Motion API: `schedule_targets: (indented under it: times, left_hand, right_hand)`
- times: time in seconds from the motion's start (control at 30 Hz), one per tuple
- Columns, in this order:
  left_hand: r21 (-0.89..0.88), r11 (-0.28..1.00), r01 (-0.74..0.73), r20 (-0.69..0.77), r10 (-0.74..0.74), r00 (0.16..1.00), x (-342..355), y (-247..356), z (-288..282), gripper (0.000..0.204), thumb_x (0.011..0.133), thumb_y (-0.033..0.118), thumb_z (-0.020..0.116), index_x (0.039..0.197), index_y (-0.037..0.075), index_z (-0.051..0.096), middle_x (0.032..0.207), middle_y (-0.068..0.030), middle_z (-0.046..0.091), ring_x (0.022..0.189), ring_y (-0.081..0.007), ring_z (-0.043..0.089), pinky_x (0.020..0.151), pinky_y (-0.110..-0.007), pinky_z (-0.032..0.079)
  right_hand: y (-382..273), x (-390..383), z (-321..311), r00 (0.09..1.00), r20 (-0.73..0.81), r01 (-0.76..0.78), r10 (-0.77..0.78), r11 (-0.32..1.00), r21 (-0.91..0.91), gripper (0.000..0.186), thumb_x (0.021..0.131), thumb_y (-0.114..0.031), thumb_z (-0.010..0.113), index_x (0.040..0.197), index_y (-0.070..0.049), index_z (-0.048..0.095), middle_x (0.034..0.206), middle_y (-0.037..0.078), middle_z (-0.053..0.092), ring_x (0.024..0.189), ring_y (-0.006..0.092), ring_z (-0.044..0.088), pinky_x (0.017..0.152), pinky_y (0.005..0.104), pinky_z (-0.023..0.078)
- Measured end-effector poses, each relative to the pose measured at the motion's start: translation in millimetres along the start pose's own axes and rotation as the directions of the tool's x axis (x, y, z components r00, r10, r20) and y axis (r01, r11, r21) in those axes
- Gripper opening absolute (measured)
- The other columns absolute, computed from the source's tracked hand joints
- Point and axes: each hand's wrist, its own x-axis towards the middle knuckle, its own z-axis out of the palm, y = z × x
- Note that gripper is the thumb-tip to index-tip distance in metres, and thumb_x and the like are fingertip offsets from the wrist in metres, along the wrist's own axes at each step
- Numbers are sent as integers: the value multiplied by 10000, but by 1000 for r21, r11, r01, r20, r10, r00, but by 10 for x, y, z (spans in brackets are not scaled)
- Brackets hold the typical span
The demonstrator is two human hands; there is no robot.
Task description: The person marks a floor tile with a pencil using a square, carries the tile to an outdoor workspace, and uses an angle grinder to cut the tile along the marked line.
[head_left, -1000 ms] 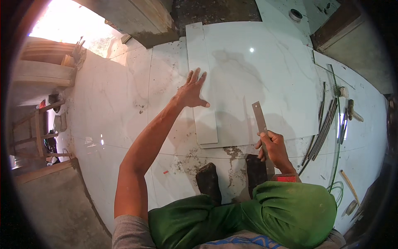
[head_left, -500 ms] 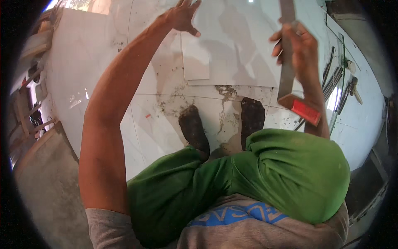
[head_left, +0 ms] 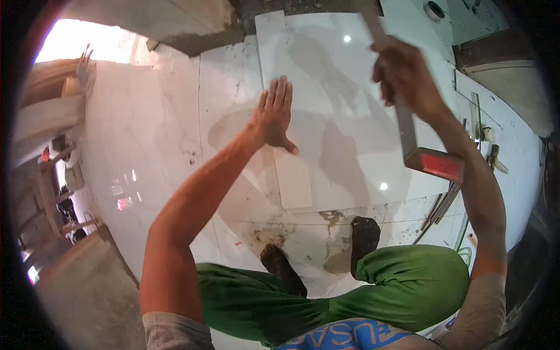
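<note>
My left hand [head_left: 274, 119] is open, its fingers stretched forward and thumb out, over the left edge of a large white tile [head_left: 350, 163]. Whether the palm touches the surface I cannot tell. Along that edge lies a narrow white strip [head_left: 295, 185]. My right hand [head_left: 406, 76] is closed round the steel blade of a try square [head_left: 407, 131] above the tile's right side. The square's red-faced stock hangs toward me, beside my right forearm, and the blade's far end is blurred.
Glossy white floor tiles [head_left: 146, 146] surround the large tile. Thin rods [head_left: 438, 204] and a tool with a pale handle [head_left: 499, 166] lie at right. A dark-rimmed ring [head_left: 434, 10] sits at far right. Timber framing [head_left: 52, 181] and a grey slab [head_left: 87, 286] stand at left.
The view has tilted forward, showing the tile's far end. My left hand's spread fingers have come closer together. My right hand still grips the try square, now with its stock turned more sideways.
</note>
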Motion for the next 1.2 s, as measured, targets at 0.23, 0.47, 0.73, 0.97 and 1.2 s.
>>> schedule_targets:
  times: [0.23,0.47,0.73,0.97,1.2]
  left_hand:
    - [-66,996,68,235,-51,971,157,7,-94,1859,394,864,883,1623,-107,-118,1719,-331,-125,1577,-561,-131,1267,-688,35]
    - [-59,989,134,339,-107,935,151,-10,-207,1837,412,771,942,1635,-84,-128,1724,-314,-150,1582,-542,-154,1275,-668,23]
    - [-89,988,126,357,-86,930,161,-58,-135,1844,408,792,929,1631,-85,-137,1719,-331,-120,1577,-556,-146,1247,-724,92]
    - [-111,982,153,369,-102,924,152,-15,-210,1812,425,686,981,1636,-94,-118,1732,-307,-134,1588,-538,-145,1271,-667,96]
    - [-138,985,107,356,-52,933,264,34,-283,1766,468,697,961,1636,-111,-89,1724,-335,-116,1585,-539,-156,1269,-669,93]
  right_hand:
    - [962,1178,721,998,6,-54,65,880,-473,279,1096,-239,462,1127,35,506,668,146,637,461,247,644,421,401,559]
    - [764,1526,1241,927,-39,-352,373,831,-431,292,960,-102,566,1075,165,583,893,290,703,613,325,752,556,441,624]
    - [986,1458,1539,976,-189,-211,112,718,-663,331,912,-175,602,1073,115,601,972,336,722,919,424,768,806,499,632]
    - [723,1496,1592,945,-148,-325,292,778,-538,307,878,-152,606,1090,67,637,1115,338,717,1091,480,712,961,527,570]
    - [751,1876,1407,956,-214,-290,200,749,-596,302,858,-149,642,1047,81,689,1092,289,742,1064,454,734,936,512,597]
